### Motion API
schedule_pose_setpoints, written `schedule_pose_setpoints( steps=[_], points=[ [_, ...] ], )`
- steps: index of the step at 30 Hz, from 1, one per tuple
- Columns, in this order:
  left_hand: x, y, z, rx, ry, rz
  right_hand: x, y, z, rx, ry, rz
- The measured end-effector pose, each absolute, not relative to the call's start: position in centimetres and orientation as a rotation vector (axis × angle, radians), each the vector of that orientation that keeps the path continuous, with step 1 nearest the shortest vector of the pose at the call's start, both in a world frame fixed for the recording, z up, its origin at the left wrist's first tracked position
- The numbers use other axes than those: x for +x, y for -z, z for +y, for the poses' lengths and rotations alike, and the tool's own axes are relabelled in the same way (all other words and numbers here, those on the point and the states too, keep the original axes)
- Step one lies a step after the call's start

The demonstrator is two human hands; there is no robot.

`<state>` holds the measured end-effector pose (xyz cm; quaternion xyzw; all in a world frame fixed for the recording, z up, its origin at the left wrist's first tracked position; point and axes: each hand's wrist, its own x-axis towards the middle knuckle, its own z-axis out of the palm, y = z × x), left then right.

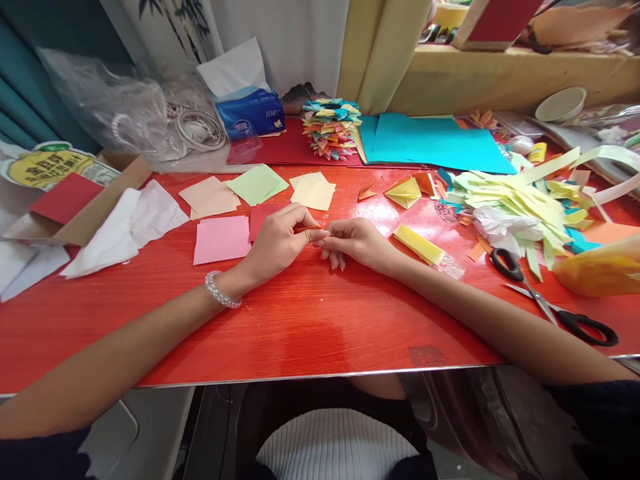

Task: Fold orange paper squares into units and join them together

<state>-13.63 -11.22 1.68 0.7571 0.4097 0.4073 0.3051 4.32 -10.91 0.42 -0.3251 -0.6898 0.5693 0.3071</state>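
My left hand (280, 243), with a clear beaded bracelet (223, 289) at the wrist, pinches a small piece of folded orange paper (306, 229). My right hand (357, 241) meets it fingertip to fingertip and pinches the same piece, most of which the fingers hide. Close to the left hand lie pink paper squares (221, 240) and a red square (263, 217) partly covered by the hand. Beyond are peach (209, 197), green (259, 184) and cream squares (313, 191). A yellow folded strip (418, 245) rests near my right forearm, and folded yellow pieces (403, 193) lie farther back.
Black-handled scissors (555, 300) lie open at the right, beside a heap of pale green paper strips (510, 207). At the back stand a multicoloured folded-paper stack (332, 130), blue sheets (435, 141) and a tissue pack (250, 112). A cardboard box (100, 207) sits left.
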Motion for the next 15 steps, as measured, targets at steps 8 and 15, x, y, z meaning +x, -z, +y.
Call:
schedule_pose_setpoints(
  steps=[8,15],
  points=[
    [-13.67,-1.69,-11.07,1.861,-1.058,1.082,4.13,-0.37,-11.01,-0.841,-1.555,-1.759],
    [-13.59,-2.07,-11.04,1.733,-1.019,1.037,4.19,-0.47,-11.11,-0.839,-1.587,-1.701]
  ],
)
